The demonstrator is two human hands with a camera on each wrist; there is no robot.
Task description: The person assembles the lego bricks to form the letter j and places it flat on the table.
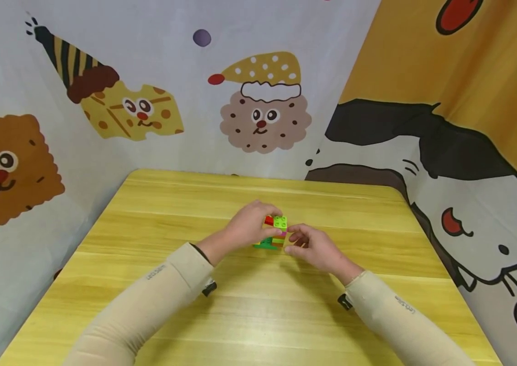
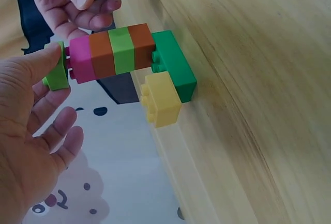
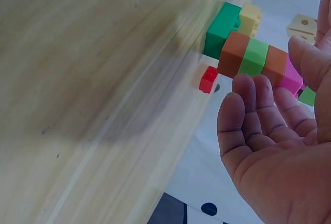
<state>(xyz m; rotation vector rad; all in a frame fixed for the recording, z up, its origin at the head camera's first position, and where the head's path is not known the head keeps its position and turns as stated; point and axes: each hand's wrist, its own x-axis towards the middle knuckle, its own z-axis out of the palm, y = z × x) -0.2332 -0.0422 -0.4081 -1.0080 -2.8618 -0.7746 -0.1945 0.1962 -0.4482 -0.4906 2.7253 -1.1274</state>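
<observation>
A tower of toy building bricks stands on the table. My left hand (image 1: pixel 253 223) pinches a lime green brick (image 2: pixel 58 73) between thumb and fingers at the tower's top. In the left wrist view, the studs of the pink brick (image 2: pixel 81 59) show just beneath it. Below the pink come an orange-brown brick (image 2: pixel 102 54), a light green one (image 2: pixel 121 50) and another orange-brown one (image 2: pixel 141 43), on a long dark green brick (image 2: pixel 178 69). Beside the tower my right hand (image 1: pixel 315 248) holds nothing, its fingers loosely bent.
A pale yellow brick (image 2: pixel 164 101) is beside the tower, against the dark green brick. Apart from the tower, a small red brick (image 3: pixel 208 79) sits on the wooden table (image 1: pixel 258 315). Behind the table hangs a cartoon-printed cloth (image 1: pixel 158 152).
</observation>
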